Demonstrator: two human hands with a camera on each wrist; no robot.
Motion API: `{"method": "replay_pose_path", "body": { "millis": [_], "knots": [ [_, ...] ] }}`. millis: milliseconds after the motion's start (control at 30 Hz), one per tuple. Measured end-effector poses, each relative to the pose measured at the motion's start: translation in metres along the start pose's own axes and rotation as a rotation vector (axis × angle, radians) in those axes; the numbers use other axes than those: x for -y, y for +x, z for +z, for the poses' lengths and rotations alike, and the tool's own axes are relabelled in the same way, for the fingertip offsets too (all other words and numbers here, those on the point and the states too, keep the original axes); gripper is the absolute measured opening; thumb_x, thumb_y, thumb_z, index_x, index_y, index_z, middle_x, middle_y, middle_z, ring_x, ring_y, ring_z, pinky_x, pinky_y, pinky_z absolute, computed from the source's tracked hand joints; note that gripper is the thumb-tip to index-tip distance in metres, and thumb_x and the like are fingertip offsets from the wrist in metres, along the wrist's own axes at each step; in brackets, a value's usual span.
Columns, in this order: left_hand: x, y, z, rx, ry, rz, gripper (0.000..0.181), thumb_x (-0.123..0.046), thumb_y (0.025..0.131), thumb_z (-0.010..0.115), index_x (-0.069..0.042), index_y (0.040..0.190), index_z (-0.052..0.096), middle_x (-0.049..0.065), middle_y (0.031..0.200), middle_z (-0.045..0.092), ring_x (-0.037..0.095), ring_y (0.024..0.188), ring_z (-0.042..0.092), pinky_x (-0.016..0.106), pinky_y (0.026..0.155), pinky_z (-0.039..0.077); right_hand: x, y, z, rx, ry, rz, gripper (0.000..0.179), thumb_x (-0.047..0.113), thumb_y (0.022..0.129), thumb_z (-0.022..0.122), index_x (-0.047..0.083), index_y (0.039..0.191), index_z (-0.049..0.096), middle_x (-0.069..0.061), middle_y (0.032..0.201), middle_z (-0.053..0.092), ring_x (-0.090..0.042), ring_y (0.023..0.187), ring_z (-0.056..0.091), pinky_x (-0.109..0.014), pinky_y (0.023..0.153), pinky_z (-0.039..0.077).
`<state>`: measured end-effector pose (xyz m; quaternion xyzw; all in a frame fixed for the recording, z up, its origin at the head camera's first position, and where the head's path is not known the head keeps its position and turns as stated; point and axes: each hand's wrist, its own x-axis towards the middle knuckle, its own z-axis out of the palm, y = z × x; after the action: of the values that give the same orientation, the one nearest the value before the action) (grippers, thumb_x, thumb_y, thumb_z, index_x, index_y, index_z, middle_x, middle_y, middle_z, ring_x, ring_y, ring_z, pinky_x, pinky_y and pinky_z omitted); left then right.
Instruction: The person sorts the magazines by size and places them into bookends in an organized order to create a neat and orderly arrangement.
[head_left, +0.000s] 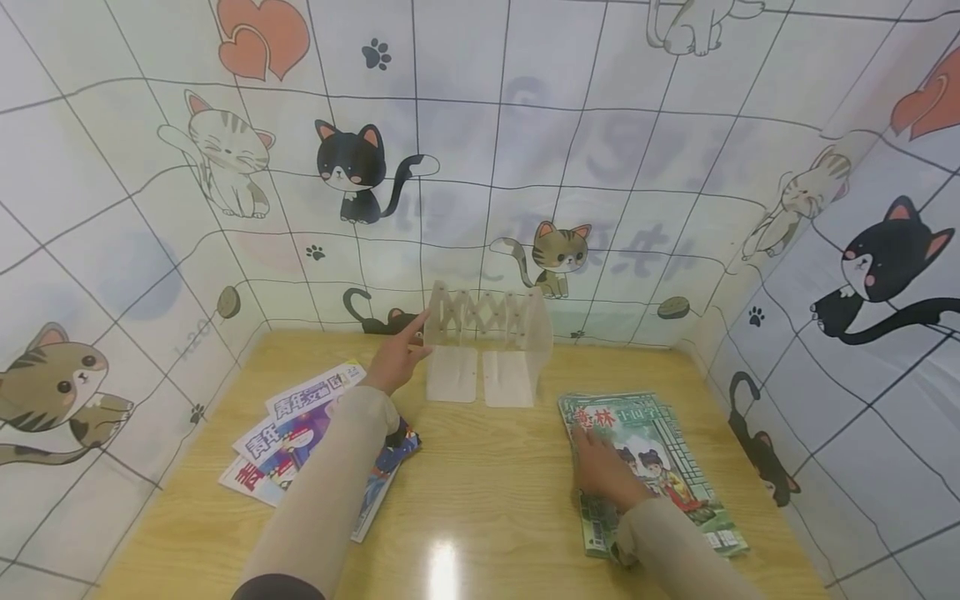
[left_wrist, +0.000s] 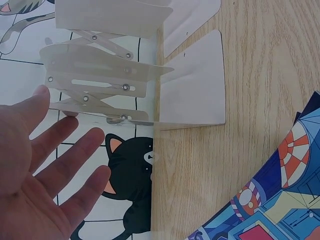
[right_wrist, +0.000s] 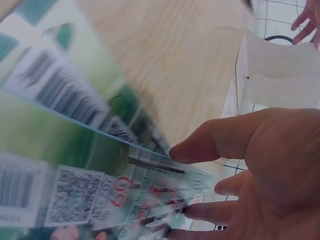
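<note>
A white expandable book rack (head_left: 528,380) with crossed slats stands at the back of the table. At its left end panel (left_wrist: 102,117), my left hand (head_left: 392,358) pinches the edge between thumb and index finger, the other fingers spread. My right hand (head_left: 600,468) is at the left edge of a stack of green magazines (head_left: 663,467). In the right wrist view, a magazine (right_wrist: 115,200) passes between the thumb and fingers of that hand (right_wrist: 270,170), partly apart from another magazine (right_wrist: 65,85).
Left on the table (head_left: 480,483), several fanned magazines (head_left: 300,400) lie partly under my left forearm. Cat-printed sheeting (head_left: 480,150) with grid lines closes off the back and both sides.
</note>
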<state>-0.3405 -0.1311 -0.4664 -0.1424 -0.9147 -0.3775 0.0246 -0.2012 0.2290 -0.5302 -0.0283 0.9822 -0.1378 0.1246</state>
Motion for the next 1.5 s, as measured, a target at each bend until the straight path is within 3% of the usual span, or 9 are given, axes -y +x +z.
{"method": "replay_pose_path", "body": {
  "millis": [167, 400, 700, 867, 1067, 1233, 1400, 1500],
  "knots": [
    [0.001, 0.0, 0.0, 0.003, -0.006, -0.004, 0.067, -0.024, 0.1, 0.056, -0.032, 0.156, 0.02, 0.015, 0.121, 0.062, 0.027, 0.089, 0.065, 0.033, 0.061, 0.048, 0.007, 0.005, -0.004, 0.004, 0.04, 0.045, 0.084, 0.01, 0.08, 0.066, 0.0, 0.152, 0.023, -0.034, 0.148, 0.028, -0.061, 0.131, 0.022, -0.075, 0.095, 0.025],
    [0.0, -0.001, -0.001, 0.001, -0.003, -0.01, 0.067, -0.025, 0.1, 0.056, -0.032, 0.156, 0.02, 0.015, 0.121, 0.062, 0.027, 0.089, 0.065, 0.034, 0.062, 0.048, 0.008, 0.021, -0.004, -0.04, 0.085, 0.139, 0.095, 0.042, 0.084, 0.072, 0.007, 0.155, 0.02, -0.027, 0.157, 0.012, -0.053, 0.14, 0.002, -0.083, 0.092, 0.004],
    [0.001, -0.001, 0.001, -0.006, -0.007, -0.011, 0.068, -0.024, 0.1, 0.057, -0.035, 0.156, 0.019, 0.017, 0.122, 0.062, 0.027, 0.088, 0.065, 0.034, 0.059, 0.047, -0.01, 0.035, 0.009, -0.073, 0.21, 0.185, 0.103, 0.052, 0.081, 0.072, 0.006, 0.155, 0.016, -0.029, 0.157, 0.001, -0.052, 0.14, -0.01, -0.081, 0.092, -0.006],
    [0.0, -0.001, 0.001, -0.01, -0.006, 0.014, 0.068, -0.022, 0.1, 0.056, -0.032, 0.156, 0.02, 0.017, 0.121, 0.062, 0.029, 0.091, 0.065, 0.037, 0.066, 0.05, -0.015, 0.035, 0.015, -0.13, 0.217, 0.191, 0.095, 0.05, 0.084, 0.07, 0.009, 0.154, 0.022, -0.027, 0.157, 0.006, -0.052, 0.14, -0.005, -0.079, 0.096, -0.003],
    [-0.002, -0.001, -0.001, -0.023, 0.001, 0.03, 0.066, -0.022, 0.101, 0.055, -0.028, 0.156, 0.021, 0.018, 0.12, 0.063, 0.03, 0.093, 0.066, 0.04, 0.072, 0.051, -0.015, 0.037, 0.013, -0.209, 0.153, 0.193, 0.082, 0.043, 0.083, 0.074, 0.008, 0.147, 0.038, -0.026, 0.152, 0.025, -0.051, 0.137, 0.016, -0.08, 0.093, 0.014],
    [-0.001, -0.002, 0.0, -0.022, 0.005, 0.024, 0.066, -0.022, 0.101, 0.055, -0.029, 0.156, 0.02, 0.018, 0.121, 0.062, 0.029, 0.09, 0.066, 0.039, 0.07, 0.05, -0.013, 0.038, 0.009, -0.173, 0.151, 0.206, 0.074, 0.036, 0.085, 0.072, 0.007, 0.145, 0.04, -0.028, 0.152, 0.026, -0.052, 0.136, 0.017, -0.08, 0.091, 0.018],
    [-0.001, -0.003, 0.002, -0.015, -0.013, 0.021, 0.066, -0.021, 0.1, 0.055, -0.029, 0.156, 0.02, 0.019, 0.121, 0.062, 0.03, 0.092, 0.065, 0.041, 0.074, 0.05, -0.007, 0.038, 0.009, -0.149, 0.164, 0.225, 0.062, 0.019, 0.085, 0.056, 0.005, 0.143, 0.041, -0.03, 0.149, 0.026, -0.054, 0.135, 0.015, -0.083, 0.089, 0.013],
    [-0.001, -0.003, 0.002, -0.014, -0.021, 0.021, 0.067, -0.021, 0.1, 0.055, -0.03, 0.156, 0.02, 0.02, 0.122, 0.061, 0.031, 0.093, 0.065, 0.043, 0.075, 0.05, -0.002, 0.037, 0.01, -0.158, 0.164, 0.235, 0.058, 0.019, 0.089, 0.049, 0.003, 0.144, 0.039, -0.032, 0.147, 0.028, -0.055, 0.135, 0.016, -0.084, 0.089, 0.011]
  ]
}}
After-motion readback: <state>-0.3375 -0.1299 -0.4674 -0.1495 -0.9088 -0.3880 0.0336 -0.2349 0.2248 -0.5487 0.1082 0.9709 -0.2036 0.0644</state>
